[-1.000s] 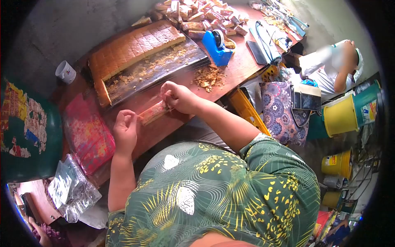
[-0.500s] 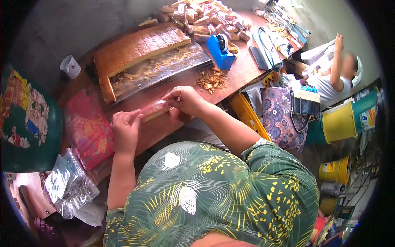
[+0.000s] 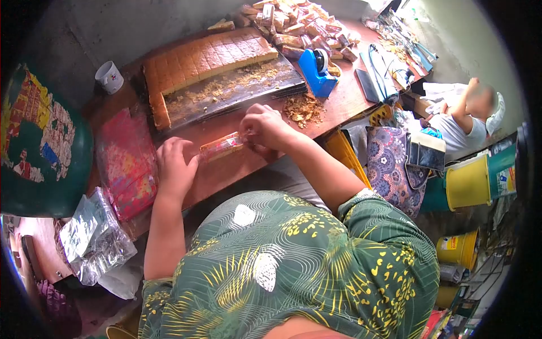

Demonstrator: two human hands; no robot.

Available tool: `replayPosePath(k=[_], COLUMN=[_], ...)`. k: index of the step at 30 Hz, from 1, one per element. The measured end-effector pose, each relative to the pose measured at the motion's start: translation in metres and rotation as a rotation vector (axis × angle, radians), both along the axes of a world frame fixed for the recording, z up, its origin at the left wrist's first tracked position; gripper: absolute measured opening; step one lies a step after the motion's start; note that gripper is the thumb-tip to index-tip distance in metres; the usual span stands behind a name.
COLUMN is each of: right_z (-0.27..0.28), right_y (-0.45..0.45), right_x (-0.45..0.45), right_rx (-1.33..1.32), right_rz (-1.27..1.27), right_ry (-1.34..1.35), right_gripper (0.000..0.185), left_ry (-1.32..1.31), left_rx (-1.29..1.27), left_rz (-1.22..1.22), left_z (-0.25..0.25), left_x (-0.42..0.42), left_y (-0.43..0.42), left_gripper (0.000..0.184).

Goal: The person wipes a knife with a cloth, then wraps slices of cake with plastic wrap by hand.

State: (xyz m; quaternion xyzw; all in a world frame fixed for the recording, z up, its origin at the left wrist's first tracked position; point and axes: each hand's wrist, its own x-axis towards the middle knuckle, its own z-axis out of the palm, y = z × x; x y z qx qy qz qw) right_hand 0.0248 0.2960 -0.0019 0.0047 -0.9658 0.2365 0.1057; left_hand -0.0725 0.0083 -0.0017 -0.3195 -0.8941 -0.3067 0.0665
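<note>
A wrapped cake slice point(image 3: 221, 147) in clear, red-printed plastic lies level just above or on the table's near edge; I cannot tell whether it touches the wood. My right hand point(image 3: 264, 130) has its fingers closed at the slice's right end. Beside the left end is my left hand point(image 3: 176, 164), thumb and fingers apart, holding nothing. Beyond both hands, a sheet of scored brown cake point(image 3: 209, 56) sits on a dark tray point(image 3: 237, 96) strewn with crumbs. A stack of red-printed plastic wrappers point(image 3: 127, 164) lies left of my left hand.
A blue tape dispenser point(image 3: 317, 73) stands right of the tray, near a pile of wrapped slices point(image 3: 305, 28) and cake scraps point(image 3: 304, 110). A phone point(image 3: 368, 86) lies farther right. There is a white mug point(image 3: 109, 77) at left. Another person point(image 3: 460, 116) sits at far right.
My left hand has let go of the slice's left end and its fingers have spread. My right hand stays at the right end. The camera view has shifted slightly.
</note>
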Motion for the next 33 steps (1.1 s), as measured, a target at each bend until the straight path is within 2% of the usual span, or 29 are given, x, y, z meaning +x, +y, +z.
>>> replayPosePath(k=[2, 5, 7, 9, 12, 15, 16, 17, 20, 21, 24, 25, 28, 29, 30, 32, 33], right_z=[0.007, -0.005, -0.006, 0.0, 0.009, 0.024, 0.024, 0.024, 0.001, -0.003, 0.002, -0.001, 0.013, 0.023, 0.025, 0.031, 0.025], right_y=[-0.011, -0.014, -0.024, -0.026, -0.014, -0.028, -0.033, -0.037, -0.047, -0.053, -0.066, -0.068, -0.066, -0.061, -0.054, -0.045, -0.044], right_x=[0.009, 0.02, 0.029, 0.032, 0.018, 0.008, 0.008, 0.008, 0.034, 0.043, 0.055, 0.053, 0.037, 0.036, 0.032, 0.032, 0.034], right_rx=[0.064, 0.251, 0.37, 0.279, 0.258, 0.43, 0.476, 0.522, 0.374, 0.318, 0.307, 0.228, -0.269, -0.399, -0.404, -0.164, -0.112], right_rz=[0.031, 0.058, 0.053, 0.062, 0.095, 0.026, 0.012, -0.005, -0.007, 0.006, 0.031, 0.015, -0.008, 0.004, 0.01, 0.146, 0.209], right_ry=[0.033, 0.02, 0.046, 0.019, -0.042, -0.049, -0.076, -0.101, 0.088, 0.071, 0.135, 0.121, 0.443, 0.444, 0.466, 0.492, 0.454], right_gripper=[0.018, 0.024, 0.028, 0.028, 0.02, 0.018, 0.02, 0.022, 0.028, 0.042, 0.061, 0.076, 0.078, 0.068, 0.052, 0.034, 0.028], left_ry=[-0.165, 0.047, 0.18, 0.255, -0.049, 0.087, 0.161, 0.321, 0.277, 0.25, -0.403, -0.717, -0.974, -0.856, -0.623, -0.163, -0.208], left_rx=[-0.193, -0.267, -0.227, -0.205, -0.365, -0.317, -0.286, -0.264, -0.174, -0.189, 0.457, 0.677, 0.812, 0.69, 0.563, 0.303, 0.285], left_rz=[-0.095, -0.127, -0.157, -0.178, -0.178, -0.106, -0.076, -0.07, -0.045, -0.039, -0.054, -0.028, -0.305, -0.324, -0.307, -0.274, -0.255], left_z=[0.025, 0.02, 0.019, 0.013, 0.023, 0.032, 0.032, 0.013, -0.011, -0.004, -0.006, -0.006, -0.002, -0.008, -0.014, -0.024, -0.026], left_x=[0.0, 0.01, 0.027, 0.032, 0.007, 0.002, 0.002, 0.004, 0.035, 0.042, 0.019, 0.007, 0.001, 0.003, 0.003, 0.002, 0.003], left_y=[-0.002, -0.004, -0.005, -0.007, -0.002, 0.007, 0.01, 0.01, 0.006, 0.007, 0.027, 0.034, 0.042, 0.043, 0.044, 0.044, 0.04], left_gripper=[0.021, 0.021, 0.017, 0.012, 0.009, 0.008, 0.01, 0.02, 0.036, 0.044, 0.035, 0.029, 0.028, 0.03, 0.031, 0.035, 0.044])
